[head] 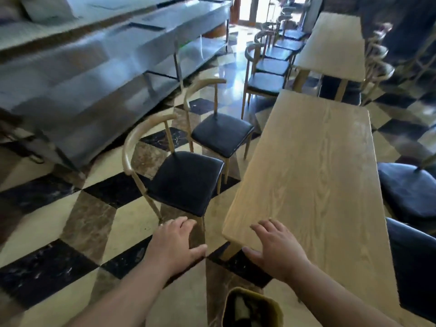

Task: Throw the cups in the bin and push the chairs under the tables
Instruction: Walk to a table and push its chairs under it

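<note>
A long wooden table [313, 166] stretches ahead of me with nothing on its top. Two wooden chairs with black seats stand pulled out on its left side: the near chair [186, 180] and the second chair [221, 133]. My left hand [174, 246] hovers open above the floor just short of the near chair. My right hand [276, 249] is open over the table's near left corner. A tan bin [252, 308] with crumpled rubbish inside sits on the floor below my arms. No cup is in view.
A steel counter [99, 74] runs along the left, leaving a checkered-floor aisle. A second wooden table [335, 43] stands further on with several chairs [266, 83] along its left. Dark chair seats [408, 187] press against the near table's right side.
</note>
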Tool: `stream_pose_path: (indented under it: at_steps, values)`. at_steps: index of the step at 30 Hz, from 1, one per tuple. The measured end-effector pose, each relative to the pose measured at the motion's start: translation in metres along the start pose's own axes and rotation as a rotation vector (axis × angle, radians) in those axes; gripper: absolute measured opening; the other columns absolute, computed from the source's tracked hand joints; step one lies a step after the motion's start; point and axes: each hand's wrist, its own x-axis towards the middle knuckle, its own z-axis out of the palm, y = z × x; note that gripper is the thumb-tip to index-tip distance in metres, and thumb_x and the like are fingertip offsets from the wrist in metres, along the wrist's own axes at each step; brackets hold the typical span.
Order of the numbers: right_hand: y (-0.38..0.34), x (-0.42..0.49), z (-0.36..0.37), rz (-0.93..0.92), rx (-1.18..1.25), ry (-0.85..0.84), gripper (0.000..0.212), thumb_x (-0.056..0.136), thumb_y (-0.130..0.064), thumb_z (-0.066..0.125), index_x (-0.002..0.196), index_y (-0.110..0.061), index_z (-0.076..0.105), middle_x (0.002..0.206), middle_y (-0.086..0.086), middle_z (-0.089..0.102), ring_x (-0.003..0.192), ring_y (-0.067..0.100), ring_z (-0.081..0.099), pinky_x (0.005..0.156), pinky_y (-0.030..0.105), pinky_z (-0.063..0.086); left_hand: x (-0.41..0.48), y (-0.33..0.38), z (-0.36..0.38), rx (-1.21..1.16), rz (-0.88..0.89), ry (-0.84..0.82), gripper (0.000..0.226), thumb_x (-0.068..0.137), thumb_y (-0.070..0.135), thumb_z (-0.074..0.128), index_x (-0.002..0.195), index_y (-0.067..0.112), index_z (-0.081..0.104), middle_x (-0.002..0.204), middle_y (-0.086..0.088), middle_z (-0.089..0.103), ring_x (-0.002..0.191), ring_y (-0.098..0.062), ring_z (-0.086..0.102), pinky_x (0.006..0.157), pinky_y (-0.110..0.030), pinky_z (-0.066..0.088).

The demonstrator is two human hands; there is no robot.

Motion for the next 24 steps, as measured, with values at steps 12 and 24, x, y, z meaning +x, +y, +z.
stream_pose_path:
  at_steps: [12,24]
  values:
    - [-0.227,0.117,-0.105,-0.198,-0.079,0.358,0.091,0.092,-0.086,0.038,0.166,-0.036,0.024,0.173,-0.003,0.030,0.161,0.025,0.019,0.130,0.048,0.023,-0.010,-0.207,-0.183,-0.039,-0.131,0.330,0.089,0.090,0.081,0.053,0.161,0.029,0.037,0.166,0.002,0.042,0.152,-0.022,0.037,0.124,-0.050,0.032]
    - [-0.361,0.222,-0.150,-0.349,-0.153,0.444,0.088,0.095,-0.086,0.033,0.166,-0.034,0.023,0.174,-0.001,0.027,0.161,0.027,0.016,0.130,0.050,0.009,0.025,-0.338,-0.302,0.050,-0.171,0.425,0.093,0.090,0.082,0.054,0.163,0.029,0.033,0.171,-0.005,0.035,0.156,-0.028,0.032,0.126,-0.052,0.030]
